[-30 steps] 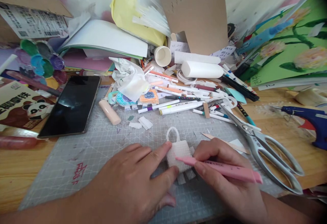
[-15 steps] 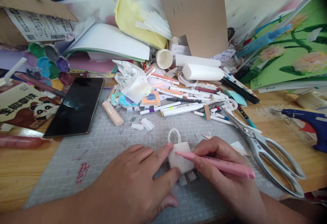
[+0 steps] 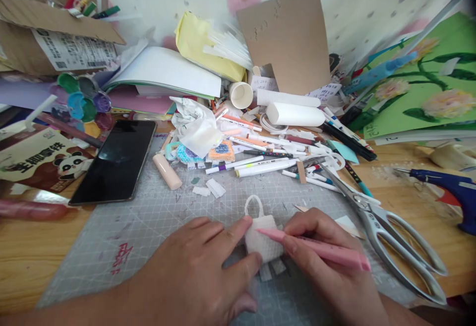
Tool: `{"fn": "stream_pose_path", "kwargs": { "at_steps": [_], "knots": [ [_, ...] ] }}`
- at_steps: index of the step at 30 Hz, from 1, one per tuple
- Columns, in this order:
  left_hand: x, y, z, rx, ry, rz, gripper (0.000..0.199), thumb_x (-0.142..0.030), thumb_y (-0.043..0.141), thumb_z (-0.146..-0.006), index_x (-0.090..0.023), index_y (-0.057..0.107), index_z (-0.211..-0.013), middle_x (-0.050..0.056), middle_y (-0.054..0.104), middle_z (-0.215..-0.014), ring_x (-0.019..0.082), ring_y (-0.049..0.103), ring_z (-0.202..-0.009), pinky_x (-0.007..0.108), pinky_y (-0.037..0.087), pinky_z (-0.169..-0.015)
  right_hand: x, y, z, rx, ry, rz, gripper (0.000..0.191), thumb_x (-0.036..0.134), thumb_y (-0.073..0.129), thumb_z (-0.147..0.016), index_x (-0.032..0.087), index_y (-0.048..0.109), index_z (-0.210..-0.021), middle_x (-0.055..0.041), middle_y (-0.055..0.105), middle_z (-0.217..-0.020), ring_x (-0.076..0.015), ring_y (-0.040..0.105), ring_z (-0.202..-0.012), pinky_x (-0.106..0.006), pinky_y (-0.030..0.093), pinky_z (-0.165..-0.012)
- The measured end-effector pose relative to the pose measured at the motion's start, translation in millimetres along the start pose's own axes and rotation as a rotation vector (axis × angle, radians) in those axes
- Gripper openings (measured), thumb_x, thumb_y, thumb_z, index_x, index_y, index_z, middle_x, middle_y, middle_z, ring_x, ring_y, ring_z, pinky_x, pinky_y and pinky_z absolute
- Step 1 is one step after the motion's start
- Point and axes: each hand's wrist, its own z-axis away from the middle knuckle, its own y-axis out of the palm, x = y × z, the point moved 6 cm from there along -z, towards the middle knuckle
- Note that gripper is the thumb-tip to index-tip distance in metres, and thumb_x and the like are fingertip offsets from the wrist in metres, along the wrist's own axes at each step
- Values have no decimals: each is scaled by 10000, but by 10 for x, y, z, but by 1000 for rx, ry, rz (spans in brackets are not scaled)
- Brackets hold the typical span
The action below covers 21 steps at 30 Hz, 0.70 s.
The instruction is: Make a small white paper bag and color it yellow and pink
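A small white textured bag-like piece with a loop handle (image 3: pixel 264 249) lies on the grey cutting mat (image 3: pixel 156 227). My left hand (image 3: pixel 201 266) steadies it from the left, index fingertip at its upper corner and another digit pressing the lower left edge. In my right hand (image 3: pixel 323 261) is a pink marker (image 3: pixel 329 252), pinched near its front. The marker's tip touches, or nearly touches, the upper part of the white piece. Small grey-white tabs (image 3: pixel 277 266) show under the piece's lower edge.
Large scissors (image 3: pixel 386 236) lie right of my right hand, with a blue glue gun (image 3: pixel 446 184) beyond. Several pens (image 3: pixel 267 167) and paper scraps crowd the mat's far side. A phone (image 3: pixel 115 162) and a beige tube (image 3: pixel 167 172) lie left.
The whole scene sits slightly lower in view, as the camera has tilted. The marker's tip has shifted slightly across the white piece. Both hands keep their hold.
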Motion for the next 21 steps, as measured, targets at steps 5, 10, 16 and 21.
{"fn": "stream_pose_path", "kwargs": {
  "at_steps": [5, 10, 16, 21],
  "knots": [
    [7, -33, 11, -9, -1, 9, 340, -499, 598, -823, -288, 635, -1088, 94, 620, -1255, 241, 658, -837, 389, 529, -730, -53, -56, 16, -63, 29, 5, 208, 309, 548, -876, 227, 569, -686, 37, 542, -569, -115, 503, -510, -204, 397, -454],
    [9, -16, 17, -3, 4, 20, 333, -492, 605, -820, -289, 637, -1082, 98, 626, -1251, 246, 665, -828, 395, 535, -718, -93, -76, 26, -78, 47, -10, 233, 306, 535, -877, 220, 558, -661, 31, 534, -558, -120, 482, -500, -217, 377, -445],
    [-7, -17, 14, 4, 8, 16, 353, -491, 607, -819, -285, 633, -1105, 118, 623, -1255, 263, 672, -835, 425, 546, -713, -86, -73, 21, -94, 62, -91, 238, 308, 570, -856, 216, 567, -636, 24, 530, -564, -124, 465, -509, -234, 364, -458],
    [-8, -26, 9, -2, -2, 27, 333, -471, 576, -849, -295, 627, -1127, 109, 619, -1259, 271, 668, -867, 429, 539, -722, -98, -68, 30, -109, 82, -223, 260, 348, 610, -812, 212, 559, -597, 18, 489, -524, -138, 441, -499, -258, 358, -464]
  ]
}}
